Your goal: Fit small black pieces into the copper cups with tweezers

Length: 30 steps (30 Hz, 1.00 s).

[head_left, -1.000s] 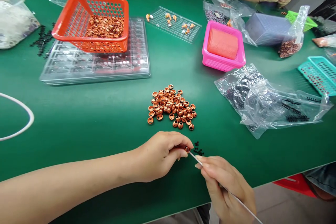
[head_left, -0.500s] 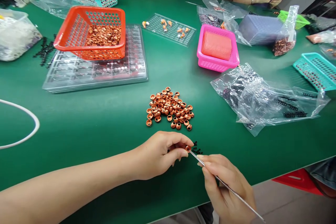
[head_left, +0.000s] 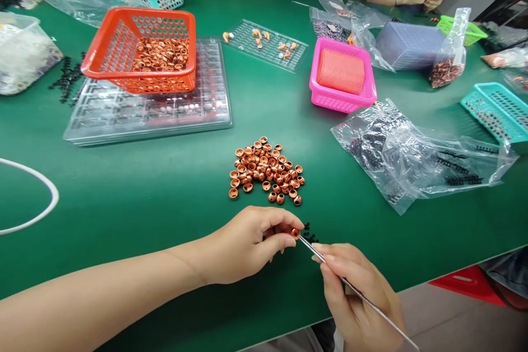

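Copper-coloured cup (head_left: 296, 234): above the surface, just in from its near edge, pinched in your left fingertips; dark hole visible.
Green surface (head_left: 136, 192): near edge slants up to the right, passing beneath your right hand.
Tray stack (head_left: 210, 104): clear plastic, left of centre, well back from the near edge.
Clear bag (head_left: 396, 148): crumpled, to the right, black pieces showing through.
Red basket (head_left: 148, 75): sits on the tray stack, holding many copper-coloured pieces.
Pink basket (head_left: 344, 100): beyond the bag, nearer the far edge; coral-red roll (head_left: 340, 69) inside.
Left hand (head_left: 251, 239): your thumb and forefinger grasp the cup; other fingers partly hidden.
Right hand (head_left: 363, 291): over the near edge; you grip the tweezers pen-fashion.
Cup pile (head_left: 266, 168): loose on the surface, between your left hand and the far edge; openings face various ways.
Tweezers (head_left: 350, 286): metal, tips at the cup; cannot tell whether they enter it.
Black bits (head_left: 306, 226): on the surface just beyond your left fingertips, partly hidden.
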Tool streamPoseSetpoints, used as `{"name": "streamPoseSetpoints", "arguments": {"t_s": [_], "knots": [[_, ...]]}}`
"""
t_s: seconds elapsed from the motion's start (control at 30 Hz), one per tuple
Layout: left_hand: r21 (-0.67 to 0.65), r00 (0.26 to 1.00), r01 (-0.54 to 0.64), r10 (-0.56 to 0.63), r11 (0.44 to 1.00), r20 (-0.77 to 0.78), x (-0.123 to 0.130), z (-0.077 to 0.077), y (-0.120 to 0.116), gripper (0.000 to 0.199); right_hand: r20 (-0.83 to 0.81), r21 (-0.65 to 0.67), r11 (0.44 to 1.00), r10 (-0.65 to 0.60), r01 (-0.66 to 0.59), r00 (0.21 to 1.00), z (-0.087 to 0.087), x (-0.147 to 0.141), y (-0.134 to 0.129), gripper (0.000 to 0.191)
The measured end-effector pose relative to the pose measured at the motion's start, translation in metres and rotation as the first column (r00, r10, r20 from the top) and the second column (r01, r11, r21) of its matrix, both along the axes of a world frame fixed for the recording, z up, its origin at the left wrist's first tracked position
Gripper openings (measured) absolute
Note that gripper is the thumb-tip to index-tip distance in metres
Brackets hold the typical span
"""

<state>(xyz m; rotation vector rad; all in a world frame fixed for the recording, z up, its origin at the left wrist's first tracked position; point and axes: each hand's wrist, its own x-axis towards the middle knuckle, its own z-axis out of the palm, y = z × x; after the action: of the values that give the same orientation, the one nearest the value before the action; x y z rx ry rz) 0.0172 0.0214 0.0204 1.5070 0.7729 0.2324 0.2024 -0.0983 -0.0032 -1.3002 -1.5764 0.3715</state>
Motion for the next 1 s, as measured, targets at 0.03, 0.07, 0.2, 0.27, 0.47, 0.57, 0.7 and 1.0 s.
{"name": "streamPoseSetpoints", "arguments": {"t_s": [0.03,0.07,0.2,0.27,0.47,0.57,0.7,1.0], "knots": [[0.003,1.0,0.0,0.0,1.0,0.002,0.0,0.0,0.0001,0.021,0.0,-0.001,1.0,-0.007,0.007,1.0,0.0001,-0.0002,-0.0001,0.036],[0.007,1.0,0.0,0.0,1.0,0.003,0.0,-0.0002,0.0001,0.021,0.002,-0.003,1.0,-0.011,0.011,1.0,0.0003,-0.0003,-0.0002,0.036],[0.035,1.0,0.008,-0.009,0.999,0.008,-0.0004,-0.0015,0.0001,0.021,0.028,-0.001,1.0,0.005,-0.005,1.0,0.0007,0.0005,-0.0001,0.035],[0.047,1.0,0.01,-0.011,0.999,0.008,-0.0003,-0.0015,-0.0001,0.021,0.04,0.0,1.0,0.017,-0.017,0.999,0.0005,0.001,-0.0002,0.036],[0.063,1.0,0.001,-0.001,0.998,0.002,0.0007,0.0012,-0.0005,0.02,0.059,-0.006,1.0,0.016,-0.016,0.998,0.0003,0.0015,-0.0007,0.038],[0.06,1.0,0.002,-0.002,0.998,-0.004,0.0012,0.0021,0.0003,0.021,0.067,0.007,0.999,0.04,-0.041,0.997,0.0004,0.0018,-0.0004,0.039],[0.077,1.0,-0.002,0.002,0.997,-0.004,0.0014,0.0018,0.0015,0.02,0.053,0.008,0.999,0.031,-0.032,0.998,0.0001,0.0011,0.0,0.038],[0.221,1.0,0.005,-0.008,0.975,0.012,-0.0008,-0.0034,-0.0018,0.017,0.082,-0.03,0.998,0.065,-0.063,0.994,-0.0007,0.0033,-0.0025,0.042]]}}
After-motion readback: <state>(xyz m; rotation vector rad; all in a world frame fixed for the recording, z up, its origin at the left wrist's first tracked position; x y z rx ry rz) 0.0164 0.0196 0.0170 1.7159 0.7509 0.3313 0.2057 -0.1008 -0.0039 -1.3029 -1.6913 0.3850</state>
